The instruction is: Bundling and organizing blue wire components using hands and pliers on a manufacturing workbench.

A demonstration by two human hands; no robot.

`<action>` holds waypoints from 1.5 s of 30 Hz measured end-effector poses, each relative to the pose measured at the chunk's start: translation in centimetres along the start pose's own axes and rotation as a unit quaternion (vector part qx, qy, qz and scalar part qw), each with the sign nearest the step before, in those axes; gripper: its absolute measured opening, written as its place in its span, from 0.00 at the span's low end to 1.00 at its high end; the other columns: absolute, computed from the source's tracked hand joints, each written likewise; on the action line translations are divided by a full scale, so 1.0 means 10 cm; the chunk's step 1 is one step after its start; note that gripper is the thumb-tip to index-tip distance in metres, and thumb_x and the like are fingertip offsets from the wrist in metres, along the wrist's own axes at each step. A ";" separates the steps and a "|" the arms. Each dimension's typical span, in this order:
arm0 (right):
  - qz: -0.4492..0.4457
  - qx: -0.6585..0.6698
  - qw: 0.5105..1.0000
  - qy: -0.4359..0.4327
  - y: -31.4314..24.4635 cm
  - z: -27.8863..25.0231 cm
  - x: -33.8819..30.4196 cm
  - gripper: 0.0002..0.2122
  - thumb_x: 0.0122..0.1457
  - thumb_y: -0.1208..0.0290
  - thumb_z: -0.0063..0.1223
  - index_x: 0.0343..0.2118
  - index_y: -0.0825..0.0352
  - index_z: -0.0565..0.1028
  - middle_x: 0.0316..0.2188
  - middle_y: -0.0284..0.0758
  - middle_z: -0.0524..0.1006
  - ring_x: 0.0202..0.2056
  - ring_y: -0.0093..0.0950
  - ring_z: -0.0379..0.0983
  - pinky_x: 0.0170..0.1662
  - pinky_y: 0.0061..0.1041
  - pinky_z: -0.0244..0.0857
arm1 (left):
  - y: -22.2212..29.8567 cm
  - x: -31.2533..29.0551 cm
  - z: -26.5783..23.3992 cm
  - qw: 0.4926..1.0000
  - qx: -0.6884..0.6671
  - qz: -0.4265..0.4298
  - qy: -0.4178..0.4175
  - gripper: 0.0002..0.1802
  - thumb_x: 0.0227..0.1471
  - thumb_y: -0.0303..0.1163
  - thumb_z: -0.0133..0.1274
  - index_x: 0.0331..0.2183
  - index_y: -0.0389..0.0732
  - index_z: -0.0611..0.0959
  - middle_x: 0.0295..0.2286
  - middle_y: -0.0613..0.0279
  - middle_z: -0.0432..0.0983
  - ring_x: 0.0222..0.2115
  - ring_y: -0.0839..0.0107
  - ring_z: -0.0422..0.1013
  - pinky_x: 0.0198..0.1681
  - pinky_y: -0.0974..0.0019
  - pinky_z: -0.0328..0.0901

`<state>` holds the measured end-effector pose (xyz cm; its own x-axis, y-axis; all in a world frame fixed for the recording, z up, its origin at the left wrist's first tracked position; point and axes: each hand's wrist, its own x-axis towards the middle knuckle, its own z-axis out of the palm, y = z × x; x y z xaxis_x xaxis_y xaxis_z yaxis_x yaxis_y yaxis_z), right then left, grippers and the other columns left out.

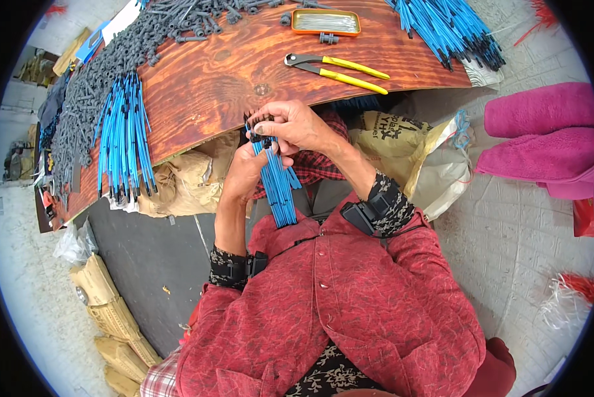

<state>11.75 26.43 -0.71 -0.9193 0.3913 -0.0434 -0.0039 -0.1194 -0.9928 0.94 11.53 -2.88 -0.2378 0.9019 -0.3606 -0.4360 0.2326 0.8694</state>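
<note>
My left hand is closed around a bundle of thin blue tubes with black ends. The bundle hangs down toward my lap, its black ends upward near the table's front edge. At the top of the bundle, the fingers of my right hand are pinched on the black ends. My fingers partly cover these ends, so single pieces are hard to make out.
Yellow-handled pincers and a tin of metal pins lie on the wooden table. Grey plastic fittings are heaped at the left. More blue tubes lie at the left and far right. Sacks stand below.
</note>
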 end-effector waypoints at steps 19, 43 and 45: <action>0.036 0.042 0.998 0.041 0.05 0.08 0.09 0.12 0.61 0.69 0.56 0.44 0.70 0.79 0.17 0.27 0.74 0.15 0.12 0.66 0.15 0.16 0.58 | 0.04 0.03 -0.06 0.998 0.049 0.014 0.044 0.10 0.61 0.35 0.54 0.37 0.36 0.81 0.29 0.56 0.82 0.29 0.70 0.80 0.31 0.68 0.76; -0.005 0.027 1.000 0.001 -0.03 -0.01 0.12 0.15 0.65 0.69 0.51 0.52 0.66 0.77 0.24 0.29 0.77 0.18 0.14 0.69 0.19 0.17 0.62 | 0.01 0.09 0.03 0.996 -0.071 0.025 0.041 0.11 0.59 0.31 0.56 0.40 0.34 0.80 0.33 0.57 0.80 0.31 0.68 0.80 0.36 0.67 0.75; 0.004 0.010 1.000 -0.008 -0.04 -0.02 0.10 0.15 0.65 0.69 0.50 0.52 0.66 0.77 0.25 0.29 0.77 0.19 0.14 0.69 0.20 0.17 0.63 | 0.01 0.11 0.04 0.995 -0.079 0.032 0.044 0.11 0.59 0.32 0.56 0.39 0.34 0.80 0.33 0.57 0.80 0.31 0.68 0.80 0.36 0.67 0.76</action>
<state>10.86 27.05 -0.35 -0.9252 0.3763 -0.0488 -0.0045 -0.1397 -0.9902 1.00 12.75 -3.03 -0.3423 0.8759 -0.3399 -0.5471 0.1083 0.8300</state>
